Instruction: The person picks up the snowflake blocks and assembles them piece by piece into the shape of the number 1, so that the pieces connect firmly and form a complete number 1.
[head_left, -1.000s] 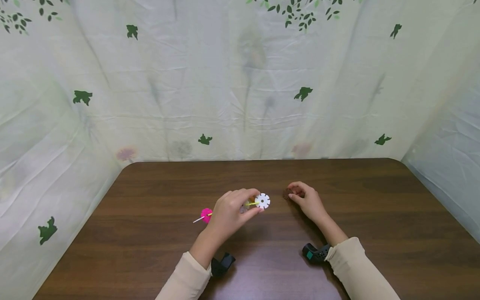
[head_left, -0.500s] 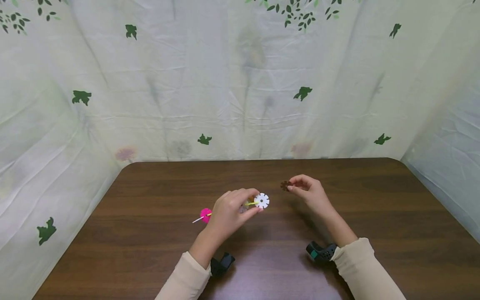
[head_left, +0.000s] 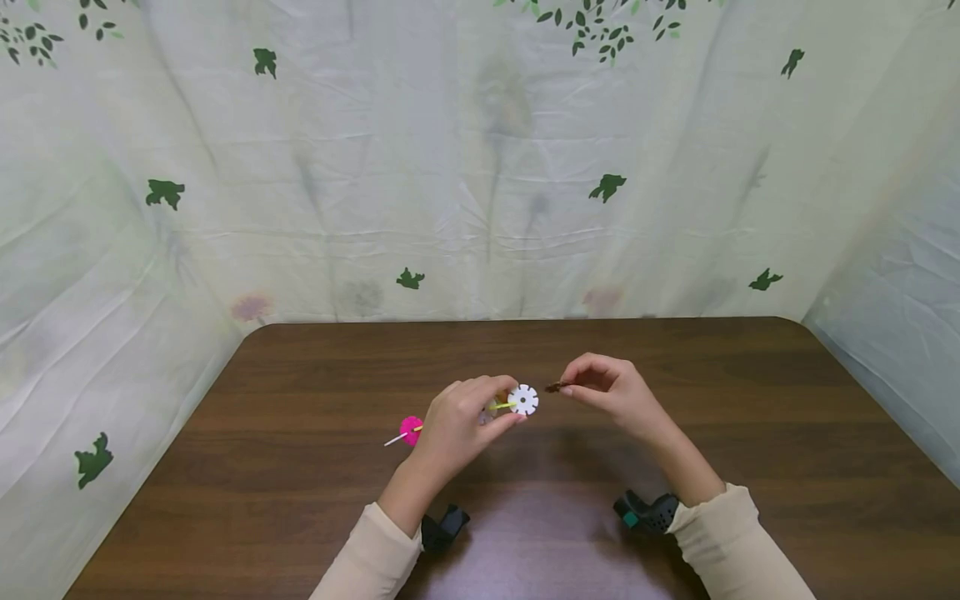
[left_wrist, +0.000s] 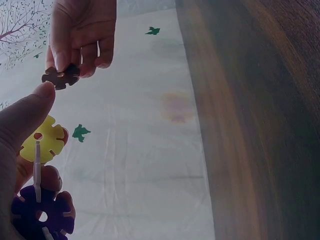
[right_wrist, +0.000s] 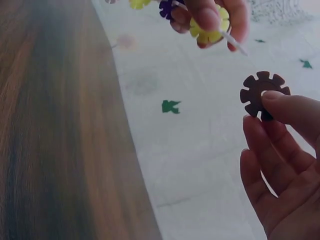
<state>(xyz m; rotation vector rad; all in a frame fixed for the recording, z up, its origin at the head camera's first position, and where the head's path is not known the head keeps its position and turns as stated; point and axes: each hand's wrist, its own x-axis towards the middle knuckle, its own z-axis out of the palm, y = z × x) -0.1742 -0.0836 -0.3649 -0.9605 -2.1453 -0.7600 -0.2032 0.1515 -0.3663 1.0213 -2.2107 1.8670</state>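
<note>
A chain of notched plastic discs, slotted together crosswise, is held by my left hand [head_left: 468, 417] between thumb and fingers. At its right end a white disc [head_left: 524, 401] faces the head camera; a pink disc [head_left: 411, 427] shows at the left end. The wrist views reveal a yellow disc [left_wrist: 47, 145] near the thumb and a purple disc [left_wrist: 25, 220] lower along the chain. The hand covers the middle part. My right hand [head_left: 615, 396] pinches a loose brown disc [right_wrist: 254, 95] by its edge, just right of the white disc and apart from it.
Both hands work above a brown wooden table [head_left: 300, 375]. Behind it hangs a pale curtain [head_left: 435, 167] with green leaf prints, which also closes off the sides. Dark wrist straps [head_left: 647, 511] sit below each hand.
My right hand has raised the brown disc from near the tabletop, turned it edge-on to the head camera and carried it left, closer to the white disc. The left hand has stayed in place.
</note>
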